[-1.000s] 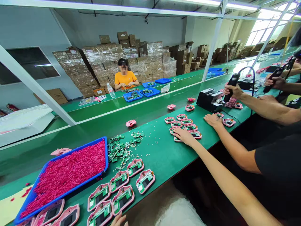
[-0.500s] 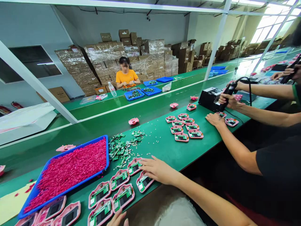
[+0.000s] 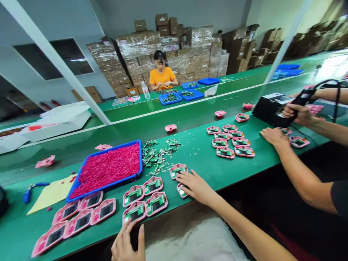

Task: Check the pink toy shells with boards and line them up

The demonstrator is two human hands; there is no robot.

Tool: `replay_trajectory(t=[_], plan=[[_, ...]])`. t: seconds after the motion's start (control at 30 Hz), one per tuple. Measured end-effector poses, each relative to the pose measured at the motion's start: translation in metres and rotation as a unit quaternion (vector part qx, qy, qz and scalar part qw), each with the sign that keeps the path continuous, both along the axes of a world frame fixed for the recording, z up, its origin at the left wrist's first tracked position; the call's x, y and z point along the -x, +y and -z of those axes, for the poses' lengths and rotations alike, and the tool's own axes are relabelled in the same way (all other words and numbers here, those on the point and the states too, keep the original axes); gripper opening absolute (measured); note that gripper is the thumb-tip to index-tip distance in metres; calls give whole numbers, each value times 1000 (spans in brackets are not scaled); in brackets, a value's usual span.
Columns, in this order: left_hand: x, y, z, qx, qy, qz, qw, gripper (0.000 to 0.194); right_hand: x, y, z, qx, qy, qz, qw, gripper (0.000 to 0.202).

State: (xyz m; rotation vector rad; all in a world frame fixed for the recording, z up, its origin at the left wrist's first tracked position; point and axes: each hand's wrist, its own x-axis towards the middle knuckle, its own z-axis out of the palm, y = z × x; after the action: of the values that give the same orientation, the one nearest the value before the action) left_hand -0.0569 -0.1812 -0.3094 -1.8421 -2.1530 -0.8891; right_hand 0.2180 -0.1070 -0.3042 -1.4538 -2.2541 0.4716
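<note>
My right hand (image 3: 199, 189) is open, palm down, its fingers spread over two pink plastic casings with green circuit boards. The upper casing (image 3: 178, 170) shows mostly clear of the fingers; the lower one (image 3: 181, 191) is partly covered. My left hand (image 3: 127, 243) is open at the table's front edge. Its fingertips reach the near edge of another boarded casing (image 3: 133, 212); whether they touch it I cannot tell. That casing stands in a close group of several. Farther left lie several pink casings (image 3: 81, 222) with black rectangles and no green boards.
A blue tray (image 3: 141, 159) of small magenta parts stands behind the casings, beside loose green boards (image 3: 153, 156). Blue-handled pliers (image 3: 28, 194) lie at left. At right, a co-worker's hand (image 3: 297, 114) holds a black tool near a black box (image 3: 268, 110). Another person (image 3: 163, 76) sits across.
My right hand has slid two boarded casings rightward, leaving a gap from the group. My left hand remains near the group's front. The view has turned left.
</note>
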Motion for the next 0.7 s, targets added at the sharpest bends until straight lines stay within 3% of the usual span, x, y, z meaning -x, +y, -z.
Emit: replay_trajectory(t=[0.1,0.3,0.43,0.57,0.7], plan=[[15,9,2,11,15,0,1000,49,-21,2,6,-11,-13,36,999,40],[27,39,-4,54,102,109,987,54,-77,0,29,-43,-19,142,989,40],[25,57,-10,97,127,177,971,53,-107,-5,37,-47,-21,148,988,41],[15,61,-7,112,113,188,969,55,-110,-8,43,-60,-5,162,985,40],[-11,54,-6,106,106,178,972,54,-100,-11,48,-90,29,195,976,39]])
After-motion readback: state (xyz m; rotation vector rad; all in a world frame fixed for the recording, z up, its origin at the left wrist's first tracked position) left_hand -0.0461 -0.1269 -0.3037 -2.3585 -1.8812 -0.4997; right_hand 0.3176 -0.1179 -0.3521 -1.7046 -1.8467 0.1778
